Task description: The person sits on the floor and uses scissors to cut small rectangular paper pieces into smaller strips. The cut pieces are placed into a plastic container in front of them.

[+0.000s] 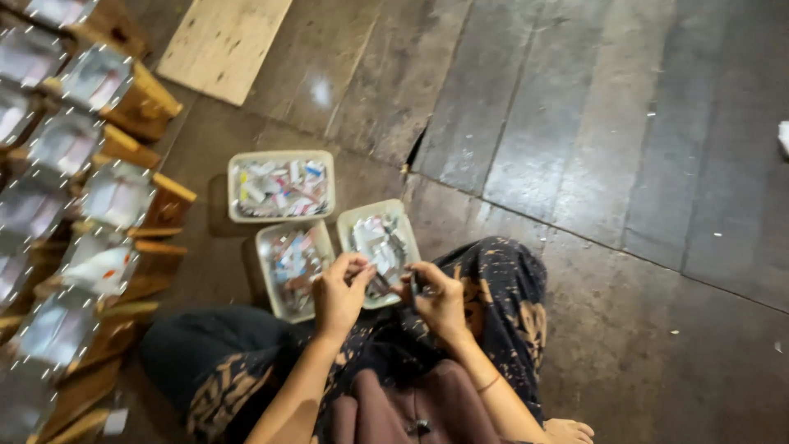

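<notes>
I sit cross-legged on a dark wooden floor. My left hand (339,289) and my right hand (437,298) are held close together above my knees, both curled around small items. The left fingers pinch a small pale piece; the right fingers hold a thin dark object. What exactly each holds is too small to tell. Just beyond my hands stand two small clear plastic tubs (271,242) (349,220) filled with small folded paper or foil pieces. A larger tub (237,185) of the same mixed pieces sits behind them.
Along the left runs a row of wooden frames (156,103) holding shiny plastic-wrapped packets. A pale wooden board (222,45) lies on the floor at the top. Dark floor planks (625,148) stretch to the right, with small bits of litter.
</notes>
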